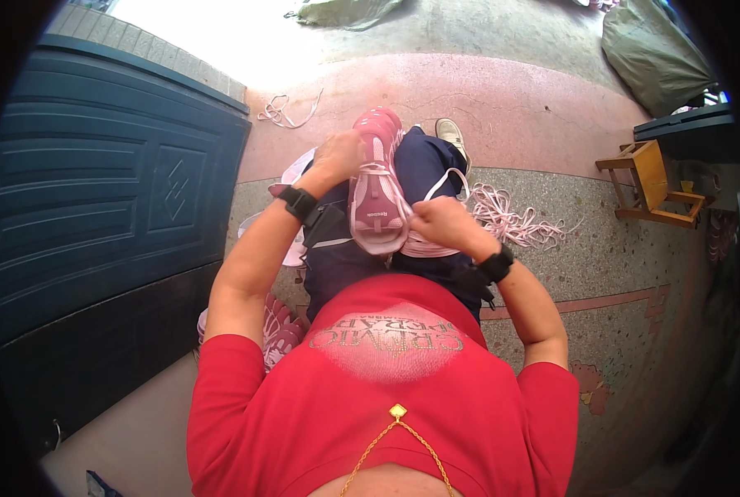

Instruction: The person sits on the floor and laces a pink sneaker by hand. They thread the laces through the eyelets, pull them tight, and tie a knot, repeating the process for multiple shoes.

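Head view: my left hand (337, 156) is clamped around the side of a pink sneaker (376, 186) at centre frame — glossy moulded upper, smooth pale sole edge — propped on my dark-trousered lap. My right hand (440, 222) pinches a flat white lace (446, 180) beside the shoe's heel. Right of it lies a tangled heap of pale pink laces (511, 217) on speckled terrazzo floor (619, 265); a small wooden stool (652, 184) stands at the right edge, a panelled dark green door (96, 190) at left.
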Demonstrator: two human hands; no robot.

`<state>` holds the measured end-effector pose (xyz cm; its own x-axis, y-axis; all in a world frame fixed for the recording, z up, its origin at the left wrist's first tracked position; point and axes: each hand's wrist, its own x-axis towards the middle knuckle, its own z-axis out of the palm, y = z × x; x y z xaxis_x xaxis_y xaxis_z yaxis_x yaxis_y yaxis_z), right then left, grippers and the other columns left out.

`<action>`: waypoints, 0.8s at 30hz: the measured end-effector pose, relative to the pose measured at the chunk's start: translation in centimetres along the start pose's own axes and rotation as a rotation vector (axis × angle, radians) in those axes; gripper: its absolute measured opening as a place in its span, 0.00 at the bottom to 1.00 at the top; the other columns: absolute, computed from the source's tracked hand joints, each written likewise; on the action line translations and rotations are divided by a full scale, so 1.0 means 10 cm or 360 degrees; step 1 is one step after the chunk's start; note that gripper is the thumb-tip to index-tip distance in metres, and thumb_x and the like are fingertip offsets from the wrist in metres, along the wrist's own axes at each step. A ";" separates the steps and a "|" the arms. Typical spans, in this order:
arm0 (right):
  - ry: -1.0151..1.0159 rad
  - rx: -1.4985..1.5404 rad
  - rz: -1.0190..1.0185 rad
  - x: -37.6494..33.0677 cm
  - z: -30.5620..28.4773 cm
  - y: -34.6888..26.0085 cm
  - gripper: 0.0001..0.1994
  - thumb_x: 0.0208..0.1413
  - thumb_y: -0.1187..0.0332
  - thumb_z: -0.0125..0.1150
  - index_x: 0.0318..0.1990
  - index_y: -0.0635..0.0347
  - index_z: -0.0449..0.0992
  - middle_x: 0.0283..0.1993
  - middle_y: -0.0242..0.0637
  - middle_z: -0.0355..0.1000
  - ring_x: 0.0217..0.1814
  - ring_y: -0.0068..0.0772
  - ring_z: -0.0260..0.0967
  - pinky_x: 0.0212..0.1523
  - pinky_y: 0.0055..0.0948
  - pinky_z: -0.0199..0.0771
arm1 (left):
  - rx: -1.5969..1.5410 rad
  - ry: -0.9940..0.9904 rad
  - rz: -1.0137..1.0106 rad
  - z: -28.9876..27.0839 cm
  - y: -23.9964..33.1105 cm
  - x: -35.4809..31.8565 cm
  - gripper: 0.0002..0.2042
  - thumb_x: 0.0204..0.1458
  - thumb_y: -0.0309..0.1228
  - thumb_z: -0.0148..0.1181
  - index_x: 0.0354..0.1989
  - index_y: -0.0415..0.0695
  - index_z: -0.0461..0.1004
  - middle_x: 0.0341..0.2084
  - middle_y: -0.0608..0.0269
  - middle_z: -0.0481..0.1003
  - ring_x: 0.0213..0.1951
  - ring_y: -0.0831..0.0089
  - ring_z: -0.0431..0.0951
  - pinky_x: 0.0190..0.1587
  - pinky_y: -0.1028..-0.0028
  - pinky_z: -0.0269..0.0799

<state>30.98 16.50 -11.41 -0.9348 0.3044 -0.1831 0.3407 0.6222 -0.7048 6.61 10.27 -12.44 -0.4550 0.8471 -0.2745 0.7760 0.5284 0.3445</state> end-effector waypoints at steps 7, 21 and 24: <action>-0.0040 0.0290 0.0316 -0.08 -0.12 0.19 0.16 0.53 0.57 0.51 0.31 0.60 0.79 0.26 0.49 0.74 0.32 0.51 0.73 0.36 0.41 0.71 | 0.0023 -0.0301 0.0222 0.14 -0.29 -0.01 0.18 0.54 0.41 0.50 0.34 0.36 0.75 0.32 0.38 0.75 0.34 0.44 0.76 0.37 0.55 0.70; 0.0457 0.0450 0.0324 0.02 0.08 0.10 0.12 0.51 0.60 0.61 0.32 0.61 0.79 0.25 0.42 0.74 0.26 0.33 0.73 0.30 0.29 0.70 | 0.1070 0.0428 0.1367 -0.02 -0.15 -0.83 0.03 0.43 0.29 0.53 0.21 0.49 0.67 0.13 0.68 0.68 0.22 0.73 0.71 0.29 0.70 0.62; 0.0356 0.0415 0.0129 0.22 0.23 -0.07 0.13 0.50 0.58 0.58 0.32 0.60 0.80 0.29 0.47 0.75 0.33 0.48 0.74 0.35 0.40 0.72 | 0.1003 0.0450 0.1028 -0.05 -0.31 -0.83 0.02 0.44 0.29 0.52 0.27 0.46 0.68 0.13 0.68 0.69 0.22 0.72 0.71 0.29 0.69 0.62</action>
<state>28.43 15.10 -12.87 -0.8506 0.5139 -0.1112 0.3487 0.3931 -0.8508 7.76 1.57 -10.82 0.1201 0.9912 0.0563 0.9704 -0.1053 -0.2173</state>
